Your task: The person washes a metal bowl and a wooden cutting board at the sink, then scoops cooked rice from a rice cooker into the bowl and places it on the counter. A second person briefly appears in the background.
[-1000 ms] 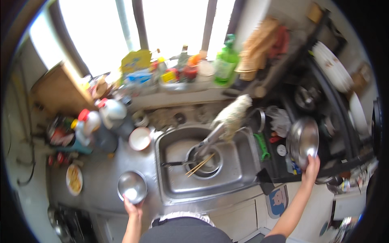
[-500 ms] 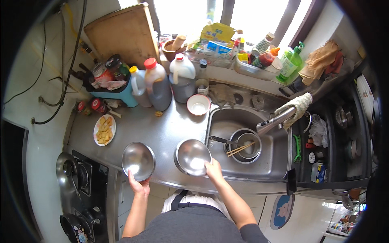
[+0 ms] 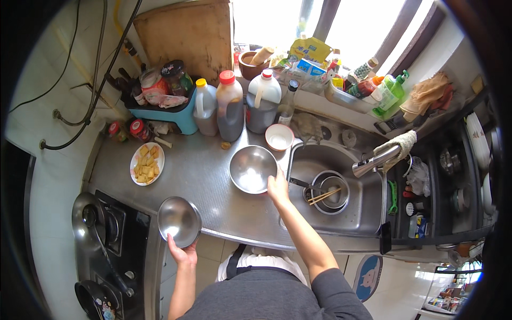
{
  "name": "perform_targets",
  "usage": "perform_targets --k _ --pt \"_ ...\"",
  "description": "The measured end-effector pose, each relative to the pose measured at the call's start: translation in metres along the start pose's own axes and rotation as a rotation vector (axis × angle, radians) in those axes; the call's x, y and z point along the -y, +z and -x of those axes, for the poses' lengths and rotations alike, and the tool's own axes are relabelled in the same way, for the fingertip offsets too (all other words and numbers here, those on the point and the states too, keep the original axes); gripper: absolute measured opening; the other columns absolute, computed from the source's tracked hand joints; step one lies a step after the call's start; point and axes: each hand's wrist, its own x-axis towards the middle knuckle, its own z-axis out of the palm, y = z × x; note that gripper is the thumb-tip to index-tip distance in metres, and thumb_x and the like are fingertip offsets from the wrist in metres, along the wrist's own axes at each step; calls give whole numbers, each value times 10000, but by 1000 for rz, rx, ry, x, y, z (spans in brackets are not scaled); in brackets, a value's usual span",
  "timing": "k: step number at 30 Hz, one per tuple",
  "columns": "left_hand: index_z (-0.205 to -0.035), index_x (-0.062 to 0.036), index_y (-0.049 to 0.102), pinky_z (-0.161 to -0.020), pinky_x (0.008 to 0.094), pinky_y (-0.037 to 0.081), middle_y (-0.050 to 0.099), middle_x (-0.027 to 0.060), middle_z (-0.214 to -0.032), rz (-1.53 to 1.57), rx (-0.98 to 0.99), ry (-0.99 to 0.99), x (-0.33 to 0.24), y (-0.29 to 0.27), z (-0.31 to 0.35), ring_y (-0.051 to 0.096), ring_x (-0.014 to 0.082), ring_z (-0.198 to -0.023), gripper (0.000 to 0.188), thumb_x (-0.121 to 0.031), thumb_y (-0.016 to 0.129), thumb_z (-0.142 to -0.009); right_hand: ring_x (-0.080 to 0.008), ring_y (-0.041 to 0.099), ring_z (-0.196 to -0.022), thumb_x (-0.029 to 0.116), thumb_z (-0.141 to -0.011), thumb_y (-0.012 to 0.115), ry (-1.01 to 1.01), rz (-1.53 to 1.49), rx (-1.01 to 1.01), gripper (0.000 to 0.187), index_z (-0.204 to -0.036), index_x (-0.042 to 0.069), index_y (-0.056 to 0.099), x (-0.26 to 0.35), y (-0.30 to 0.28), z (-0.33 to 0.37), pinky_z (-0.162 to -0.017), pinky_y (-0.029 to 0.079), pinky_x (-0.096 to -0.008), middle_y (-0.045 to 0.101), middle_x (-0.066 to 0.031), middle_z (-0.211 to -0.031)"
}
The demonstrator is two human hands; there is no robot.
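Hands hold 2 metal bowls, 1 apiece.

The left forearm rose almost upright from the lower edge, left of centre, its left grip closed, thumb on top and fingers tucked below. The right forearm slanted up and leftward from lower right of centre to the right grip, closed near mid-frame. The 2 grips were well apart, the right higher.
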Motion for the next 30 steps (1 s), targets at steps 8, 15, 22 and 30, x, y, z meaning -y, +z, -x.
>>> perform_targets --k 8,15,22,30 --pt "-1210 -125 438 -691 367 517 540 57 -1133 -2 98 16 -15 17 -6 568 222 -978 495 -460 491 -850 -412 510 -1023 167 -802 484 -15 127 371 458 -1176 -93 441 -17 -38 103 -913 392 -430 535 -288 -1078" --pt "-1169 -62 488 -865 369 450 562 62 -1117 -90 348 -52 7 70 19 557 220 -1010 446 -405 455 -885 -408 540 -979 314 -811 556 117 -73 389 553 -1206 -56 441 -14 -1 108 -865 430 -425 520 -291 -1106" --pt "-1243 -65 422 -893 410 428 501 87 -1200 -263 591 -251 73 92 48 511 243 -1080 516 -441 425 -889 -274 569 -924 195 -863 534 -23 -262 91 198 -831 24 630 -26 -149 92 -822 437 -351 616 -124 -936" --pt "-1294 -38 388 -971 464 366 468 129 -1269 -638 615 -305 161 160 156 476 314 -1129 496 -370 336 -930 -128 616 -792 114 -825 634 -453 -260 -808 212 -986 25 527 25 -539 168 -637 527 -245 605 -95 -945"
